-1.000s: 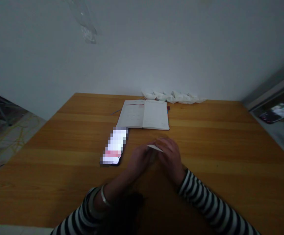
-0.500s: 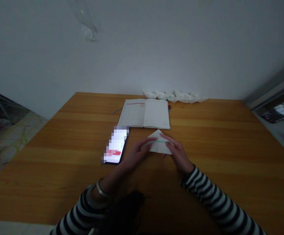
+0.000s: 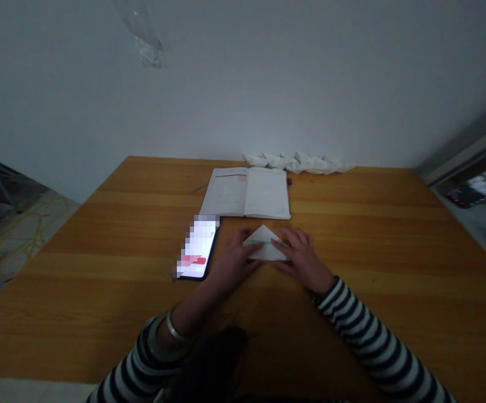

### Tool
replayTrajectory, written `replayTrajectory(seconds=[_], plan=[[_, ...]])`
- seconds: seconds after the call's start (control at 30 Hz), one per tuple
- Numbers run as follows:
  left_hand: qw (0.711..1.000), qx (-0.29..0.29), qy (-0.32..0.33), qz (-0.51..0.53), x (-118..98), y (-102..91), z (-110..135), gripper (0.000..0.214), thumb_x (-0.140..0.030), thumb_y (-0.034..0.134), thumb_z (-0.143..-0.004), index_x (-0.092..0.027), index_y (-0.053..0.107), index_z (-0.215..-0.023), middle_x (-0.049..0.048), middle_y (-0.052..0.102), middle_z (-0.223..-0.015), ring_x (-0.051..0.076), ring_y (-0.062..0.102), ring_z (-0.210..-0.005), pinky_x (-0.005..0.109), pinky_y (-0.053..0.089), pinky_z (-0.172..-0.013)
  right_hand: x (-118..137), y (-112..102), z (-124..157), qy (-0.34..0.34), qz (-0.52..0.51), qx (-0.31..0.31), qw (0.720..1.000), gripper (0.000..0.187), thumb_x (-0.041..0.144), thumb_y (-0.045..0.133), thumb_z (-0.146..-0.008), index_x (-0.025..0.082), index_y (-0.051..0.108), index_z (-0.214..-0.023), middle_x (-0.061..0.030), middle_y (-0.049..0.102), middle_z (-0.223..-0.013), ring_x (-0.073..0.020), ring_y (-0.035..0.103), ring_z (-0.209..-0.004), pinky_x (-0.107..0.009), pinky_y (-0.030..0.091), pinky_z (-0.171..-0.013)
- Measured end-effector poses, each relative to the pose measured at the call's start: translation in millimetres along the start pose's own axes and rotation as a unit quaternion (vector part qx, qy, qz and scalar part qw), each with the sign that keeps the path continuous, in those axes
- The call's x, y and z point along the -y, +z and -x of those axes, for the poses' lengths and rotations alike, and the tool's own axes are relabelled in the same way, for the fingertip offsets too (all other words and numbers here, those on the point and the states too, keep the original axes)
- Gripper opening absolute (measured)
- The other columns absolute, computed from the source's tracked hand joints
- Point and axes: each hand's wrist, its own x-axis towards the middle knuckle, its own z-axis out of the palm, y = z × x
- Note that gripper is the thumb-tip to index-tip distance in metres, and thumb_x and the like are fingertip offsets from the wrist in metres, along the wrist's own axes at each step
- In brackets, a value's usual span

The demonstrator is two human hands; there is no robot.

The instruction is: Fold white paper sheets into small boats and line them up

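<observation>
A small white folded paper [image 3: 264, 245], triangular with its point away from me, lies on the wooden table [image 3: 100, 268]. My left hand [image 3: 233, 262] presses on its left corner with fingers bent over the edge. My right hand [image 3: 303, 258] lies on its right side, fingers stretched across the paper. Both sleeves are black-and-white striped, and a silver bangle sits on my left wrist.
A lit phone [image 3: 196, 251] lies just left of my left hand. An open notebook [image 3: 248, 192] sits behind the paper, with a pen [image 3: 198, 189] at its left. A row of folded white paper pieces [image 3: 299, 162] lines the wall. A ledge with another phone [image 3: 480, 187] is at right.
The folded paper was lifted and turned between both hands, then laid flat on the table as a triangle. Both hands now rest on it.
</observation>
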Motion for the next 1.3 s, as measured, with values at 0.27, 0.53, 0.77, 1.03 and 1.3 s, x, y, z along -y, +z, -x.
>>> replayTrajectory(seconds=[0.27,0.53,0.77,1.03,1.3], plan=[[0.995,0.049,0.054,-0.067,-2.8,-11.7,-3.4,0.023,-0.025,0.057,-0.095,-0.021,0.072,-0.112,0.0107,0.062,-0.123,0.027,0.06,-0.112,0.047,0.048,-0.1,1.9,-0.7,-2.4,-0.047,0.061,0.024,0.997,0.037,0.036,0.062,-0.095,0.02,0.065,-0.127,-0.0139,0.067,-0.121,-0.0298,0.058,-0.112,-0.046,0.046,-0.092],[0.993,0.078,0.073,-0.051,9.6,-16.9,-6.4,0.028,-0.033,0.065,-0.091,-0.02,0.068,-0.116,0.0127,0.061,-0.125,0.028,0.063,-0.109,0.042,0.053,-0.092,4.5,-3.5,-3.5,-0.064,0.073,0.027,0.995,0.045,0.043,0.064,-0.092,0.017,0.065,-0.128,-0.0145,0.066,-0.12,-0.0312,0.058,-0.109,-0.047,0.047,-0.093],[0.988,0.089,0.079,-0.101,3.6,-19.1,-8.0,0.022,-0.026,0.061,-0.093,-0.017,0.069,-0.112,0.0136,0.062,-0.12,0.027,0.063,-0.102,0.04,0.055,-0.084,8.0,-7.1,-4.8,-0.064,0.092,0.027,0.993,0.041,0.042,0.062,-0.093,0.017,0.066,-0.126,-0.0142,0.068,-0.119,-0.0307,0.058,-0.107,-0.046,0.046,-0.092],[0.981,0.095,0.1,-0.136,2.0,-19.0,-8.0,0.025,-0.028,0.062,-0.094,-0.014,0.068,-0.113,0.015,0.062,-0.12,0.028,0.062,-0.104,0.04,0.055,-0.083,5.6,-4.6,-4.2,-0.065,0.093,0.015,0.993,0.037,0.042,0.061,-0.095,0.019,0.067,-0.124,-0.0136,0.068,-0.118,-0.029,0.058,-0.107,-0.044,0.044,-0.093],[0.978,0.086,0.115,-0.152,1.2,-20.5,-8.4,0.023,-0.028,0.063,-0.094,-0.014,0.067,-0.111,0.0131,0.062,-0.119,0.025,0.063,-0.102,0.036,0.056,-0.08,2.4,-2.5,-3.0,-0.085,0.107,-0.021,0.99,0.037,0.046,0.06,-0.095,0.019,0.069,-0.118,-0.0115,0.07,-0.113,-0.0265,0.06,-0.102,-0.043,0.041,-0.095]])
